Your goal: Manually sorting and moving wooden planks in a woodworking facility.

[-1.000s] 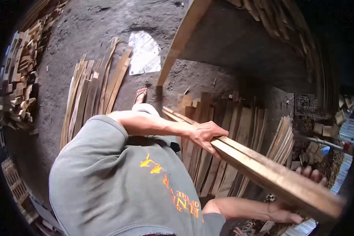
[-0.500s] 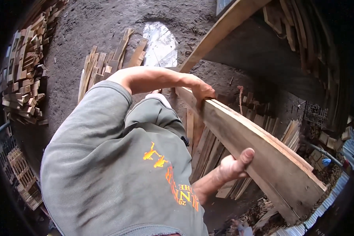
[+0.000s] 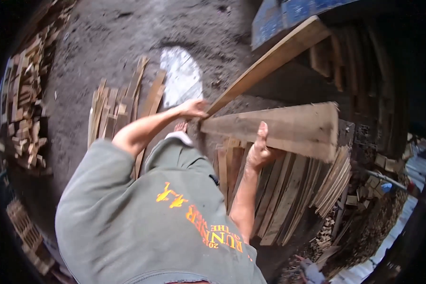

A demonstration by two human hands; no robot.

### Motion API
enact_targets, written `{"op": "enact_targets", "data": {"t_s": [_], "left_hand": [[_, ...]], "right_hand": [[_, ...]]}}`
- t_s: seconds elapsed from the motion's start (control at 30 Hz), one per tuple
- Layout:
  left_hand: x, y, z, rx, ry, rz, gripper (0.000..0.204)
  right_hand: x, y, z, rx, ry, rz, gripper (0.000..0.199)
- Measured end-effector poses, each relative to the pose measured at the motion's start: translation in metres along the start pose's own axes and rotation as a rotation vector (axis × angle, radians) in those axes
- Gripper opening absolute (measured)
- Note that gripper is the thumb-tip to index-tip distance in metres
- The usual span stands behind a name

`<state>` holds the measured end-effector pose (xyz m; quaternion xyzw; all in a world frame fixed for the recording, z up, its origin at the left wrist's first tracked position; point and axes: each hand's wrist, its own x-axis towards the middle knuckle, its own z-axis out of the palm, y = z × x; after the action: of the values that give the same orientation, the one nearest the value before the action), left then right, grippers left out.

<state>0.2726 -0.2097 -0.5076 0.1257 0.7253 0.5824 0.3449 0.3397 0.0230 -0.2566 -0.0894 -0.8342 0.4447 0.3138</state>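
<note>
A wide wooden board [image 3: 288,128] stretches out to the right in front of me, its broad face turned up and its rough-cut end far from my body. My right hand [image 3: 260,150] grips it from below along the near edge, thumb up against the face. At the narrow-looking left end, my left hand [image 3: 193,109] is closed with bent fingers where this board meets a second, slanting board [image 3: 270,64]. Which of the two boards the left fingers hold is hard to make out. The slanting board runs up and away to the right.
Several upright planks [image 3: 288,194] stand in a row below the board. Another bundle of planks [image 3: 110,106] lies to the left, beside a pale sheet [image 3: 182,78] on the dirt ground. Stacked wood pieces [image 3: 26,109] line the far left. A blue panel [image 3: 293,16] is at the top.
The wide board has swung upward and away from me, with its broad face now turned up. My left hand has moved left to the board's end; my right hand has moved up and left.
</note>
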Motion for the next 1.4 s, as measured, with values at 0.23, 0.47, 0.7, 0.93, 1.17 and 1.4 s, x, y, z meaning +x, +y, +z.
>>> {"op": "enact_targets", "data": {"t_s": [0.23,0.47,0.7,0.93,1.17,1.4], "left_hand": [[-0.180,-0.175,-0.015,-0.426,0.819,-0.868,0.018],[-0.249,-0.180,0.010,-0.986,0.966,-0.888,0.016],[-0.182,-0.125,0.003,-0.442,0.804,-0.588,0.037],[-0.055,0.141,-0.027,0.148,0.537,0.257,0.069],[-0.043,0.389,0.060,0.503,0.588,1.157,0.118],[-0.060,0.405,0.198,0.493,0.285,1.212,0.077]], "right_hand": [[0.072,0.039,0.080,0.152,0.069,0.021,0.041],[0.111,0.041,0.132,0.042,0.131,0.050,0.046],[0.112,0.044,0.130,0.055,0.100,0.082,0.044],[0.085,0.016,0.098,0.091,0.042,0.082,0.033],[0.009,0.017,0.018,-0.047,0.161,-0.033,0.024],[-0.084,0.044,-0.113,0.723,0.151,0.180,0.064]]}}
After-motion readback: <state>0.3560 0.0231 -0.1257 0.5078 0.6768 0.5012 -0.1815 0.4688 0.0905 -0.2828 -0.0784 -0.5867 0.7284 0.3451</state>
